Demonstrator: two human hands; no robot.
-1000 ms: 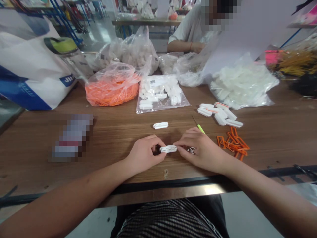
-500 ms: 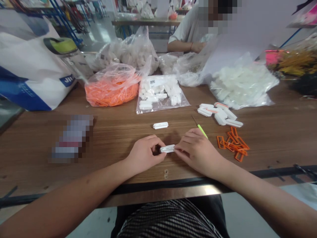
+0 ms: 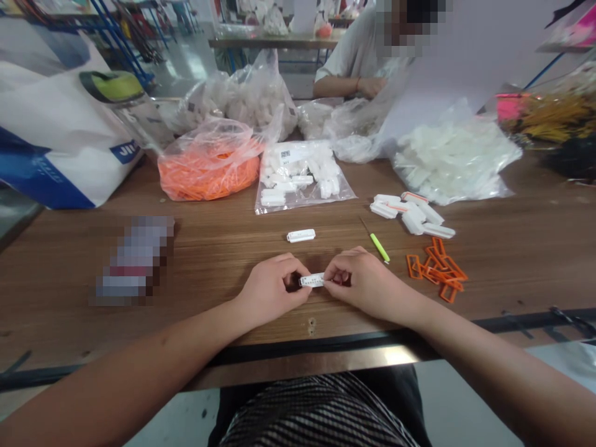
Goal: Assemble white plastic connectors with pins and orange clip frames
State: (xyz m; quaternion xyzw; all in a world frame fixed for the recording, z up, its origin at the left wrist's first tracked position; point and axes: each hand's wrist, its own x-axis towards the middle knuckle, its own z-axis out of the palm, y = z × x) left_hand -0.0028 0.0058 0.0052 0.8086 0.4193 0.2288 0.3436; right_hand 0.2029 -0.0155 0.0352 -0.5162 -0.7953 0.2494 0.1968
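A small white connector housing (image 3: 313,280) with rows of tiny holes is held level just above the wooden table. My left hand (image 3: 272,285) pinches its left end between thumb and fingers. At its right end, my right hand (image 3: 365,282) grips it with thumb and fingertips, the other fingers curled. A second white housing (image 3: 300,236) lies on the table just beyond my hands. To the right rests a pick with a yellow-green handle (image 3: 379,247) and a thin metal shaft.
Orange rectangular frames (image 3: 435,272) lie loose at right, below a pile of white housings (image 3: 414,214). Behind stand a bag of orange parts (image 3: 209,164), a bag of white housings (image 3: 298,174) and a bag of translucent parts (image 3: 456,158). Across the table sits a person (image 3: 349,62).
My right hand has curled its fingers more and shifted slightly on the housing's right end, leaving the pick's handle fully visible. My left hand keeps its hold.
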